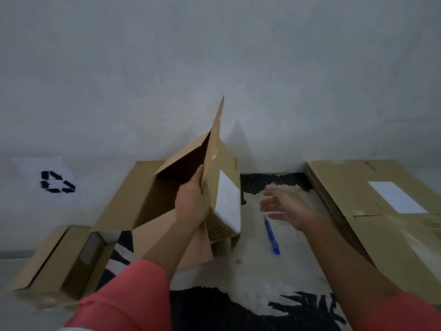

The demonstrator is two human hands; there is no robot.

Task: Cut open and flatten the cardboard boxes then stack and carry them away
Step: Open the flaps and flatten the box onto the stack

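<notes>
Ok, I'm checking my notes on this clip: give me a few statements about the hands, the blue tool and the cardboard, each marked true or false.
1. The left hand grips a raised flap of the open box. True.
2. The right hand holds the blue pen-like tool. False: the tool lies on the rug; the hand is open, holding nothing.
3. Flattened cardboard lies at the right. True.
4. The recycling sign is at the right. False: it is at the left.

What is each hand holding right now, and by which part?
The left hand grips the cardboard box by its upright flap; the right hand is open, holding nothing.
</notes>
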